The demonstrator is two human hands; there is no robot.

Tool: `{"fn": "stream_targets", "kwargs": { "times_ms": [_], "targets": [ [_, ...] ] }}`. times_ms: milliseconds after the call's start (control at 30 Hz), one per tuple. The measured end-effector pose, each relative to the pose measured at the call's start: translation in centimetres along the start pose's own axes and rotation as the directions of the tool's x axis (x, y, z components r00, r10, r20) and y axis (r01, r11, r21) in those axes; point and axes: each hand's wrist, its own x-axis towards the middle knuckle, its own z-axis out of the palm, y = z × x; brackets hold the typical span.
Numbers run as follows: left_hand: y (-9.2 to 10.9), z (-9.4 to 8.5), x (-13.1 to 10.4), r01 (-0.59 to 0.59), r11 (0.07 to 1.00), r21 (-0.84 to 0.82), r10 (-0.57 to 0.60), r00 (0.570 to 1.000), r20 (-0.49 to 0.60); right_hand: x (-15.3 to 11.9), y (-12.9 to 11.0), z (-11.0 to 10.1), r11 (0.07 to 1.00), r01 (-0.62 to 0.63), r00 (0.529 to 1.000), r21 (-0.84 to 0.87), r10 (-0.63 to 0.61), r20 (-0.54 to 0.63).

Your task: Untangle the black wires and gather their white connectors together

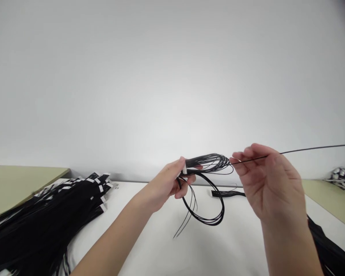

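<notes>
My left hand (175,178) is closed round a looped bundle of thin black cables (209,163), held up above the white table. A white tag or connector (184,168) shows at its thumb. Below the fingers hangs a wider black loop (218,218), with two thin loose ends (185,224) dangling to its left. My right hand (268,180) is to the right of the bundle, fingers bent and thumb pressed in. One black cable (316,148) passes through its grip, running from the bundle out past the right edge of the view.
A large pile of black cables with white ends (46,222) covers the left of the white table (149,253). Behind the hands lies a short black bundle (230,193). More black cables (330,249) lie at lower right, and another heap (343,178) at far right. A pale wall (172,76) stands behind.
</notes>
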Motion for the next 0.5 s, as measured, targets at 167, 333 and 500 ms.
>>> {"fn": "stream_targets", "kwargs": {
  "times_ms": [167,333,500],
  "targets": [
    [0.2,-0.1,-0.1,-0.008,1.000,-0.009,0.008,1.000,0.002,-0.3,0.2,-0.2,0.998,0.045,0.999,-0.047,-0.044,0.021],
    [0.1,-0.6,0.0,-0.016,0.999,-0.029,0.017,0.999,0.036,-1.2,-0.4,0.0,0.913,0.168,0.978,-0.373,-0.106,0.181],
    [0.3,-1.0,-0.2,-0.024,0.998,-0.050,0.029,0.995,0.098,-0.9,-0.8,-0.3,0.829,0.155,0.947,-0.538,0.031,0.320]
  ]
}}
